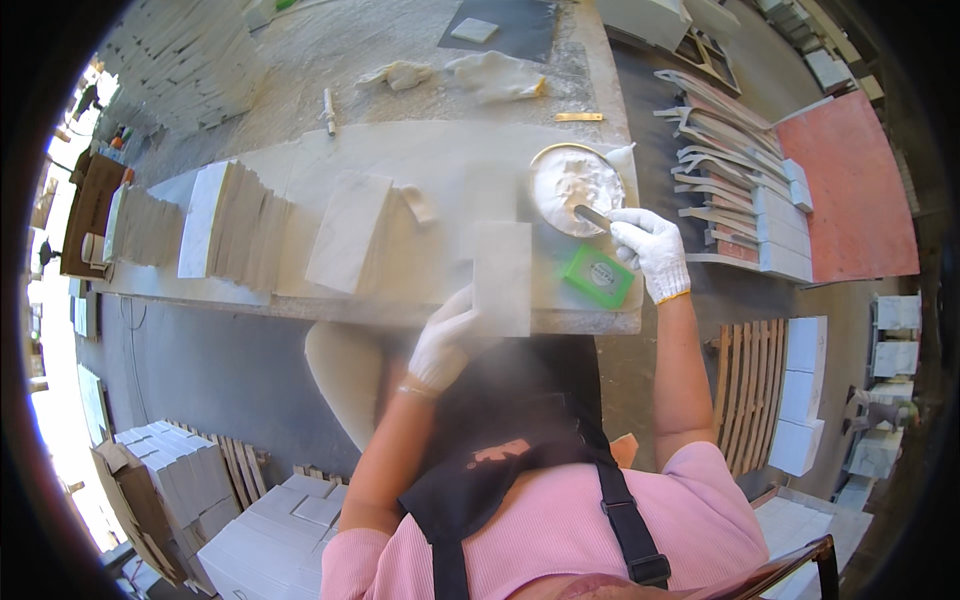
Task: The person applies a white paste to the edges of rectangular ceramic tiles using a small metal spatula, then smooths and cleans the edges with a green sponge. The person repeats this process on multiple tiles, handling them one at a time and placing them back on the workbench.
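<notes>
My left hand, in a white glove, grips the left side of a pale rectangular tile held upright at the table's front edge. My gloved right hand is closed round a small putty knife. The knife's blade dips into white paste in a round bowl. Just below the bowl lies a green box, close to the right hand. A blurry haze covers part of the view around the tile, so its far edge is hard to make out.
Stacks of thin tiles stand along the table to the left. Crumpled gloves and a yellow strip lie farther back. Right of the table is a rack of tiles. A wooden pallet stands at lower right.
</notes>
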### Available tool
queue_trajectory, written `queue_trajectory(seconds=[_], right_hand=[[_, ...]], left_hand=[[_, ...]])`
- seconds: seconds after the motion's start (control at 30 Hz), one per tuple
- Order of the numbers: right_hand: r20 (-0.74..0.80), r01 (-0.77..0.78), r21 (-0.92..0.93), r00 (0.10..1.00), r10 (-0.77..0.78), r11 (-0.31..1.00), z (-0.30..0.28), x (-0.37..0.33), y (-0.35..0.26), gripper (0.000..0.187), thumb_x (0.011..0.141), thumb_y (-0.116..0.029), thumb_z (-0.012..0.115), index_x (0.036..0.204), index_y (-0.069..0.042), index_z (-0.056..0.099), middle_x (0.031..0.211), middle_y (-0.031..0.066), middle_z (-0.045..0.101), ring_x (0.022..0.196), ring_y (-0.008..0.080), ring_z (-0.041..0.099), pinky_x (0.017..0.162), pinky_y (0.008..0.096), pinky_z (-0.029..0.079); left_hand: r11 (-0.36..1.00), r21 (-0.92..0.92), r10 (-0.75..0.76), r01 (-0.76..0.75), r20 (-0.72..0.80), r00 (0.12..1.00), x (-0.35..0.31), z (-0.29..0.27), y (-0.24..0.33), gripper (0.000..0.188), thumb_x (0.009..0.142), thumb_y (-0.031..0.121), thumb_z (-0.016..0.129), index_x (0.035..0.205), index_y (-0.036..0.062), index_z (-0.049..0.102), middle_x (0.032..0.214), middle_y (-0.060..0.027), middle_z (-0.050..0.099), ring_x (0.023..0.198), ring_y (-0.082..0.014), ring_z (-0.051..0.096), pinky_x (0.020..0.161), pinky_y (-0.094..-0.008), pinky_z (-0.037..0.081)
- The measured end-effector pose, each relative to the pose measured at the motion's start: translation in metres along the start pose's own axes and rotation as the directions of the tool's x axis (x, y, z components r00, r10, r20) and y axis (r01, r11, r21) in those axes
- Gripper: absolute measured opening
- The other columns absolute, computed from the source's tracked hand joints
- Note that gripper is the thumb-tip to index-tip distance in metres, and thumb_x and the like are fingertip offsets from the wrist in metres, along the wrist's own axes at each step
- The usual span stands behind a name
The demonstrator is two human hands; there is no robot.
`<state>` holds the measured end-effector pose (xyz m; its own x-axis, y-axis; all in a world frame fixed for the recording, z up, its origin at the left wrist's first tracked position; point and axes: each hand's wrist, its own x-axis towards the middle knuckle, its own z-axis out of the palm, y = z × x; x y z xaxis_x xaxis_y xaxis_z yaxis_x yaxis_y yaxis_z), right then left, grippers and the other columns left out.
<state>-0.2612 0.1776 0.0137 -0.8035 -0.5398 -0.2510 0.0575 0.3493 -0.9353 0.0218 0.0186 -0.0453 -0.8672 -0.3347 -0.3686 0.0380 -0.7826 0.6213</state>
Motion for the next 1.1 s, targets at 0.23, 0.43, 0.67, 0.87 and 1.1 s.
queue_trajectory(seconds=[0.23,0.43,0.67,0.87,1.1], right_hand=[[-0.002,-0.034,0.017,0.999,0.034,0.999,0.005,0.001,-0.002,0.023,0.093,-0.011,0.075,0.115,-0.004,0.077,0.081,-0.0002,0.071,0.060,0.0035,0.059,0.051,0.0192,0.041],[-0.020,-0.022,0.072,1.000,0.023,0.997,0.008,-0.009,-0.014,0.024,0.094,-0.011,0.075,0.116,-0.002,0.076,0.084,0.0017,0.073,0.060,0.0043,0.060,0.051,0.0188,0.042],[0.151,-0.098,0.200,0.986,0.068,0.975,0.054,-0.030,-0.018,0.024,0.094,-0.011,0.075,0.116,-0.001,0.076,0.083,0.0030,0.072,0.061,0.0049,0.059,0.052,0.0181,0.041],[0.217,-0.047,0.067,0.976,0.032,0.997,0.091,-0.034,-0.008,0.025,0.094,-0.012,0.075,0.116,-0.001,0.076,0.089,0.0011,0.073,0.068,0.0054,0.061,0.059,0.0209,0.045],[0.212,0.106,-0.036,0.973,-0.096,0.994,0.099,-0.035,0.010,0.024,0.096,-0.009,0.073,0.118,-0.001,0.076,0.091,0.0008,0.074,0.073,0.0062,0.064,0.063,0.0219,0.048]], left_hand=[[0.999,0.007,-0.038,0.038,0.030,0.999,0.003,-0.005,0.001,0.061,0.098,0.023,0.066,0.153,-0.0002,0.051,0.123,-0.0033,0.066,0.097,-0.0117,0.061,0.081,-0.0274,0.050],[0.994,-0.035,-0.103,0.104,0.052,0.993,0.009,-0.020,-0.013,0.071,0.095,0.030,0.070,0.155,-0.0001,0.047,0.121,-0.0026,0.066,0.093,-0.0113,0.058,0.079,-0.0269,0.048],[0.989,-0.120,-0.076,0.090,0.115,0.990,0.031,-0.031,-0.028,0.055,0.097,0.021,0.066,0.147,0.0018,0.052,0.115,0.0003,0.063,0.092,-0.0092,0.057,0.077,-0.0257,0.049],[0.989,-0.064,-0.131,0.132,0.009,0.991,0.003,-0.004,0.001,0.037,0.099,0.008,0.061,0.136,0.0033,0.061,0.108,0.0025,0.061,0.092,-0.0080,0.057,0.075,-0.0240,0.050],[0.995,-0.062,-0.077,0.079,0.032,0.997,0.001,0.002,0.005,0.051,0.097,0.017,0.066,0.144,0.0017,0.057,0.112,-0.0010,0.064,0.092,-0.0099,0.059,0.077,-0.0253,0.049]])
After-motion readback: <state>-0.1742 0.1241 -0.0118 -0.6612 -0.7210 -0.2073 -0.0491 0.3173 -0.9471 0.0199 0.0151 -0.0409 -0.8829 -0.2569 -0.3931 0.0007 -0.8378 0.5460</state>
